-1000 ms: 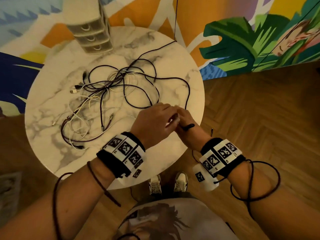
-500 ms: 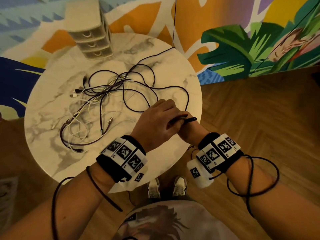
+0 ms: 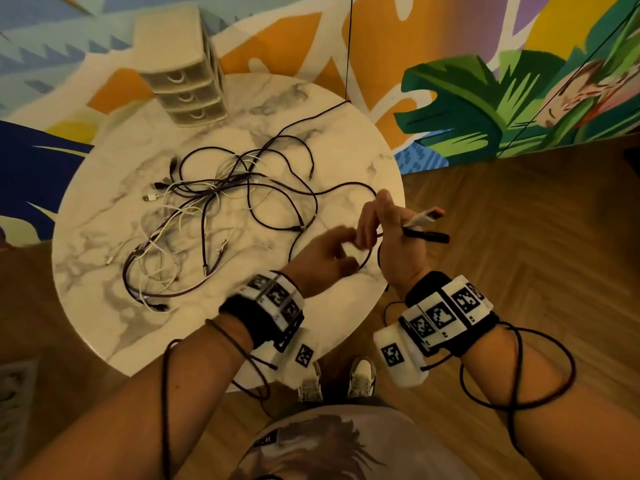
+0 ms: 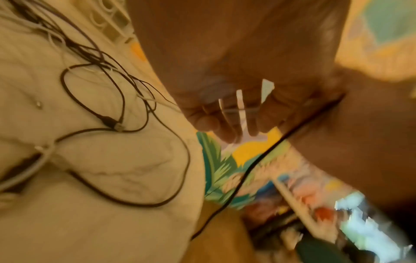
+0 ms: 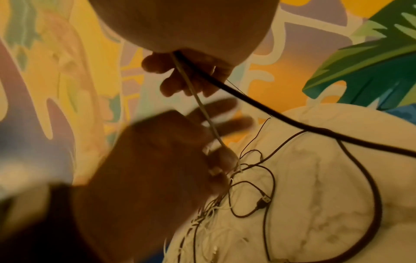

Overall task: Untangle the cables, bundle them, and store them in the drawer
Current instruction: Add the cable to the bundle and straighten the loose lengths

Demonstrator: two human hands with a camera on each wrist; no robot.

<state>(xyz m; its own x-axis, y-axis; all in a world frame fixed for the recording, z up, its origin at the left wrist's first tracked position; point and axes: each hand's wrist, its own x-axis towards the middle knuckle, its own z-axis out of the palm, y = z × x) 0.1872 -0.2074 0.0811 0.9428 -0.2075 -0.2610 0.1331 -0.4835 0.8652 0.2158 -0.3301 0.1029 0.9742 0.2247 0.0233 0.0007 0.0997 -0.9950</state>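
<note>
A tangle of black and white cables (image 3: 221,216) lies on the round marble table (image 3: 311,109). My right hand (image 3: 388,230) is raised over the table's right edge. It grips a white cable (image 5: 202,110) and a black cable (image 5: 258,105). Their plug ends, white (image 3: 426,216) and black (image 3: 429,235), stick out to the right. My left hand (image 3: 325,258) is just left of it, blurred, with its fingers spread (image 5: 216,106). The white cable runs down past its fingertips. The small drawer unit (image 3: 183,71) stands at the table's far side with all drawers shut.
A painted mural wall rises behind the table, and a thin black cord (image 3: 349,46) hangs down it to the table's edge. Wooden floor lies to the right and below, with my shoes (image 3: 339,379) at the table's near edge. Dark cords loop around both forearms.
My hands, pressed together before, have parted. The right hand rose and moved right with both plug ends now sticking out. The left hand drew back to the left along the white cable.
</note>
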